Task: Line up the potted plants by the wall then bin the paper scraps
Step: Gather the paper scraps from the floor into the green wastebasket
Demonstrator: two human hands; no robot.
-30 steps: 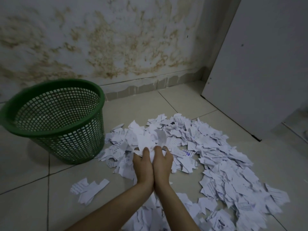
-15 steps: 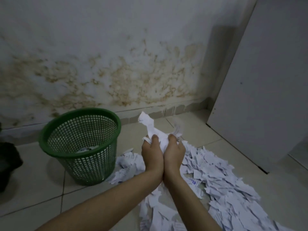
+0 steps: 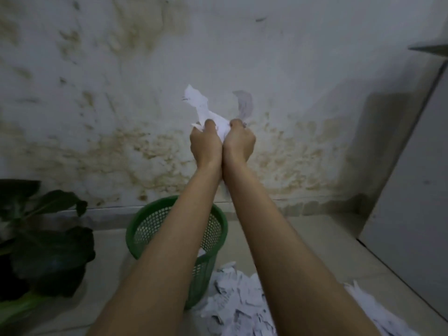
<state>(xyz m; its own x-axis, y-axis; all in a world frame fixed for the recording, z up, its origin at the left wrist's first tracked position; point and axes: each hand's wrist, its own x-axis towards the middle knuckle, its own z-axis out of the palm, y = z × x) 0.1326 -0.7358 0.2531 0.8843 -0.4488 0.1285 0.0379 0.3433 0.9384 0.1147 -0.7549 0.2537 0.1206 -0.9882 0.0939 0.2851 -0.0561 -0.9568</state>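
My left hand (image 3: 205,144) and my right hand (image 3: 240,144) are pressed side by side, raised in front of the wall, and together grip a bunch of white paper scraps (image 3: 202,106) that sticks out above the fingers. Below my forearms stands the green mesh bin (image 3: 145,229), partly hidden by my left arm, with a little paper inside. A pile of torn paper scraps (image 3: 238,304) lies on the tiled floor at the bottom right. A dark-leaved potted plant (image 3: 46,248) stands at the left by the wall.
A stained white wall (image 3: 121,117) runs across the back. A white door or panel (image 3: 417,190) stands at the right, angled out from the corner. Beige floor tiles (image 3: 315,238) lie between the bin and the door.
Both hands have scooped scraps off the floor pile and lifted them high, above the bin. The view has tilted up and left, bringing the plant into sight.
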